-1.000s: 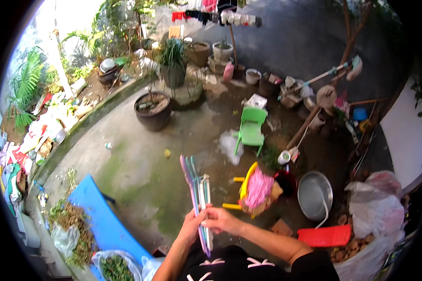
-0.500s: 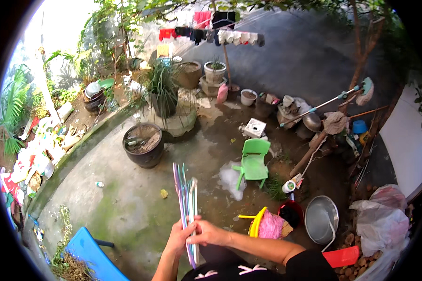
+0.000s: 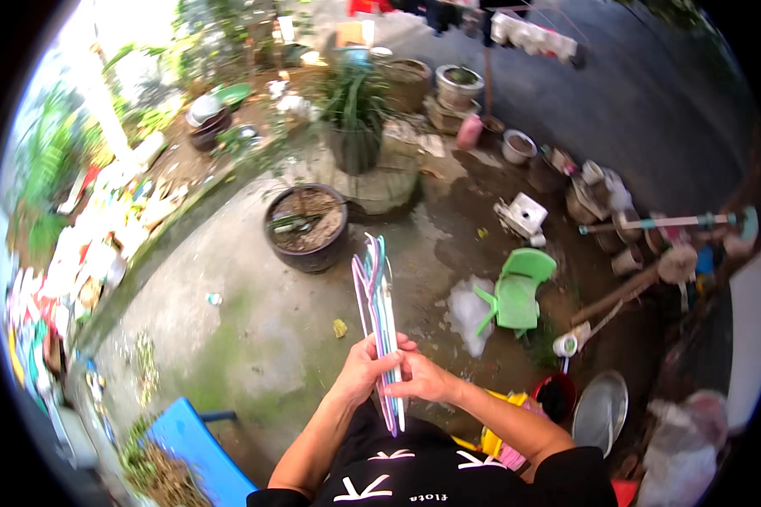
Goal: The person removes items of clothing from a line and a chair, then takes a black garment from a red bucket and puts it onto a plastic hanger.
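Both hands are at the lower centre of the frame. The left hand (image 3: pixel 367 368) has its fingers closed around a bundle of slim purple, teal and white hangers (image 3: pixel 380 300), seen nearly edge-on. The right hand (image 3: pixel 423 377) grips the same bundle from the other side, thumb and fingers bent against it. The bundle stands slightly tilted, its hooked ends toward the centre of the frame, its lower end in front of the black shirt (image 3: pixel 431 473). The number of hangers cannot be counted; the gripped stretch is covered, and how the fingers overlap behind it cannot be made out.

The right forearm (image 3: pixel 511 427) blocks part of a yellow seat (image 3: pixel 496 439) and the pink cloth (image 3: pixel 513 457) on it. Just beyond are a red bucket (image 3: pixel 573 390) with dark contents and a metal basin (image 3: pixel 621 406). A red object (image 3: pixel 624 492) is cut off by the lower edge, near a blurred plastic bag (image 3: pixel 681 456).

At lower left, a blue desk (image 3: pixel 199 448) is cut by the frame; dried plants (image 3: pixel 165 473) cover its left side. A dark round pot (image 3: pixel 309 258) stands beyond the bundle on the concrete floor (image 3: pixel 245 338). Right of centre is a green chair (image 3: pixel 520 291), beside a white patch (image 3: pixel 469 314) of unclear nature. The hanging laundry (image 3: pixel 533 34) is cropped above; the upper left is overexposed, and the mop (image 3: pixel 693 222) at right is smeared.
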Action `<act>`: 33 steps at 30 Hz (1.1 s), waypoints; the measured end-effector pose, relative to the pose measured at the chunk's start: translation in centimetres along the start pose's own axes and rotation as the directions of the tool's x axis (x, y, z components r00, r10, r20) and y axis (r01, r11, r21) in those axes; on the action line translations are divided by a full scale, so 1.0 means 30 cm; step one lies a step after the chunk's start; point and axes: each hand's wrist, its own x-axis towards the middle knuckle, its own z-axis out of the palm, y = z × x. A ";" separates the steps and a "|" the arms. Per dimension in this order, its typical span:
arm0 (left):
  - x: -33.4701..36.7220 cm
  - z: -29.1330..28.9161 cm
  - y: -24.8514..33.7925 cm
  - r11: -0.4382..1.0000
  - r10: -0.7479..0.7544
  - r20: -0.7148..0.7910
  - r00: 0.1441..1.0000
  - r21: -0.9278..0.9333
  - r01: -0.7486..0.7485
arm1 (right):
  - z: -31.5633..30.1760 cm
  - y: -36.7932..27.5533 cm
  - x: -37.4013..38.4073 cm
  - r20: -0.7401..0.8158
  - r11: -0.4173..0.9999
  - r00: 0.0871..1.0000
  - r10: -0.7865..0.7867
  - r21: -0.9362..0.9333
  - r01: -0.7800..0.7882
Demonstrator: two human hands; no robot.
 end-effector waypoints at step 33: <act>0.549 0.383 -0.182 0.780 -0.625 0.582 0.520 0.493 0.385 | -0.098 0.113 -0.250 -0.934 0.963 0.241 -0.262 -0.268 0.012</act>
